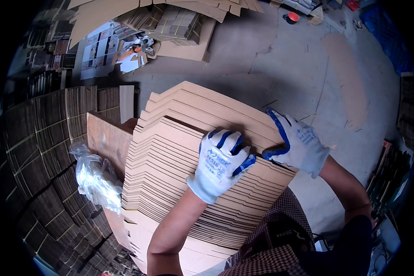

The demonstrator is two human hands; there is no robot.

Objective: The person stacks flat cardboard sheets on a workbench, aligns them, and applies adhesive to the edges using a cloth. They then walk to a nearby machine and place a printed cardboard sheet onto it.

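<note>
A fanned stack of flat brown cardboard sheets [202, 198] lies in front of me, its stepped edges running across. My left hand [221, 161], in a white glove with blue coating, rests on the stack. Its fingers curl over a sheet's edge at a dark gap, and the fingertips are hidden there. At the right end of the far sheets [207, 103] is my right hand [296, 140], gloved alike. Its thumb lies by the gap and its fingers reach round the sheets' right edge, gripping them.
A wooden board [108, 138] shows left of the stack, with crumpled clear plastic film [96, 179] on it. Strapped cardboard bundles [50, 119] fill the left side. More bundles [177, 25] sit on the floor ahead. A cardboard strip [347, 83] lies on the floor at right.
</note>
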